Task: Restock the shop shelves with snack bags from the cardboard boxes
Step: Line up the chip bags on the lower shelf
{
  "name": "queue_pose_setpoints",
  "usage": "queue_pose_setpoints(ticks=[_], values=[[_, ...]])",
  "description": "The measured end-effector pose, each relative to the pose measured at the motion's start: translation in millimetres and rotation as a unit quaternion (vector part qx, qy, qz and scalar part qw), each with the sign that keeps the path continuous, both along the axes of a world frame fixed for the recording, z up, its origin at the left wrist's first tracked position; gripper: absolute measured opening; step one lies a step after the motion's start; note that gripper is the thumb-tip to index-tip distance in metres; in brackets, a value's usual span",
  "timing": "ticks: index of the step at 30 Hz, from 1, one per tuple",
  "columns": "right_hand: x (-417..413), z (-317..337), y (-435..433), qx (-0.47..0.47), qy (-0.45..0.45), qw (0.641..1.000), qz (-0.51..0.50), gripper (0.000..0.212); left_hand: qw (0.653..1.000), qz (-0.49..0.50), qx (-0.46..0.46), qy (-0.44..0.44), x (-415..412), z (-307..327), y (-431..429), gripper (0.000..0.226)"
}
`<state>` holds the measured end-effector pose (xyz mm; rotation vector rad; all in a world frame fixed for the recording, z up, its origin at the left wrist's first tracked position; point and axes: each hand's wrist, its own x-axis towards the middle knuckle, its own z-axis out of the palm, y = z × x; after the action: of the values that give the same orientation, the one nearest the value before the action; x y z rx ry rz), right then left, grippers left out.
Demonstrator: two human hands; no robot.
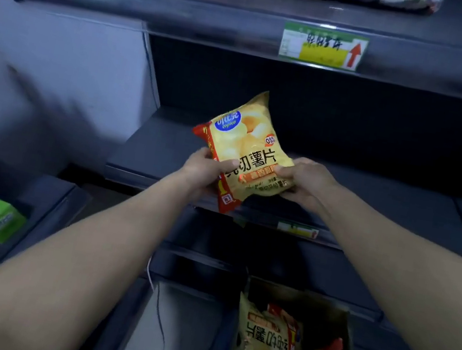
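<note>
Centre frame: left hand (205,167) and right hand (307,184) pinch a tilted chip bag (246,150), which may topple on the bare shelf (164,145).

Both bare hands are gripping one yellow crisp bag with a red edge (246,150), the left hand (204,170) pinching its lower left side and the right hand (304,184) its lower right corner, above the dark grey metal middle shelf (373,195). Below, an open brown cardboard box (349,326) is holding more matching yellow bags (263,342).

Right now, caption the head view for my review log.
Both hands, left and right, hold a yellow chip bag over the bare middle shelf.
</note>
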<state>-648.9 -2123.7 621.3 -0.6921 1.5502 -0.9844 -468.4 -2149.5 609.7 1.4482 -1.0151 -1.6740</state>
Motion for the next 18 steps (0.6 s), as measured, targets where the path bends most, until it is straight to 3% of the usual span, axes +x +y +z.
queue_pose_setpoints(ticks=[3, 6, 9, 15, 18], values=[[7.1, -6.9, -14.8, -0.003, 0.108, 0.994, 0.035, 0.023, 0.997, 0.031, -0.063, -0.032, 4.0, -2.8, -22.7, 0.054], [7.1, -10.8, -26.8, -0.020, 0.152, 0.986, 0.063, 0.028, 0.993, 0.028, -0.111, -0.038, 0.9, -5.6, -39.8, 0.064], [1.3, -12.4, -33.9, -0.014, 0.149, 0.985, 0.081, 0.032, 0.984, -0.006, -0.163, -0.067, -9.3, -9.2, -50.5, 0.064], [-21.3, -19.1, -40.8, -0.016, 0.098, 0.994, 0.050, 0.019, 0.973, -0.041, -0.199, -0.109, -40.3, -19.3, -58.2, 0.056], [-25.0, -23.9, -40.9, -0.026, 0.057, 0.996, 0.057, 0.032, 0.973, -0.036, -0.200, -0.111, -44.9, -22.2, -60.4, 0.046]])
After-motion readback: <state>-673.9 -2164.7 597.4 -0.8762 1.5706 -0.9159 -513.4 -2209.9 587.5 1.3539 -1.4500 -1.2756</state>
